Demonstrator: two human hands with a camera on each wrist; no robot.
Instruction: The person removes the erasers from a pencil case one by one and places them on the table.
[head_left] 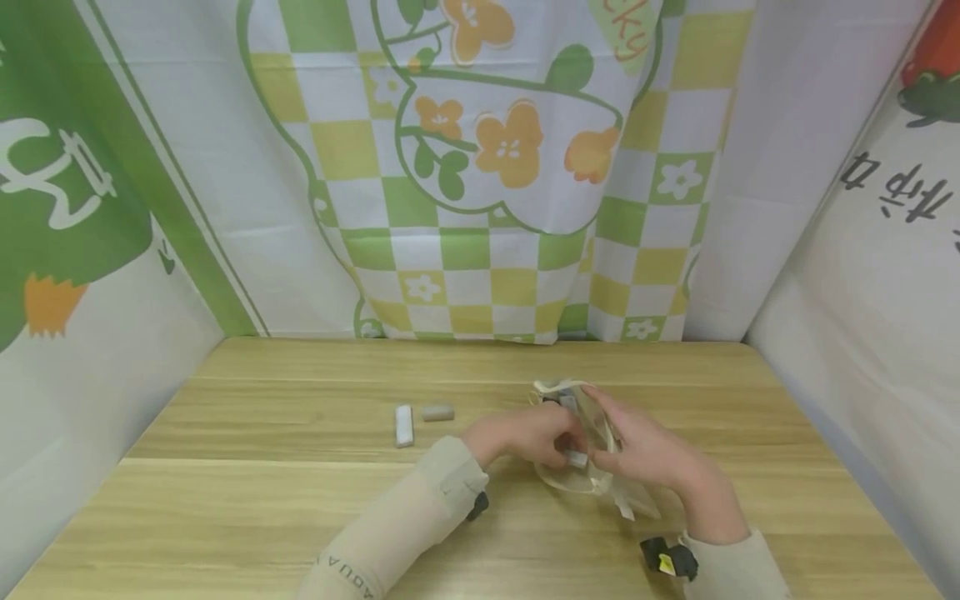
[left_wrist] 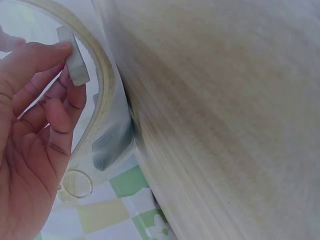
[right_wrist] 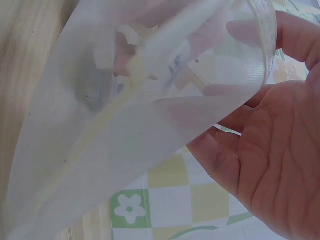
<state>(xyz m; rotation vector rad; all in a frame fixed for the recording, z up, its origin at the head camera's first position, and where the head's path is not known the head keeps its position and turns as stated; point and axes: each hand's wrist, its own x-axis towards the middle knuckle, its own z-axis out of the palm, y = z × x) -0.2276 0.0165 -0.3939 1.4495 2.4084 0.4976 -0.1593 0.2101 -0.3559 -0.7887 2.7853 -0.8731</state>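
A translucent zip pouch [head_left: 636, 495] with a cream zip edge stands open on the table. Reaching into its mouth, my left hand [head_left: 534, 433] pinches a small whitish rectangular block [left_wrist: 76, 62] between thumb and fingers; it looks like an eraser. My right hand [head_left: 651, 446] holds the pouch's rim on the right side, thumb at the edge and fingers along the outside wall. Through the cloudy wall in the right wrist view, a dark grey item [right_wrist: 92, 82] shows blurred. A ribbed grey piece [left_wrist: 112, 145] shows by the zip in the left wrist view.
Left of the pouch, a white block [head_left: 404, 426] and a shorter grey-beige piece [head_left: 438, 412] lie close together on the wooden table [head_left: 262, 517]. A patterned curtain [head_left: 480, 283] hangs behind the far edge, with white cloth walls on both sides.
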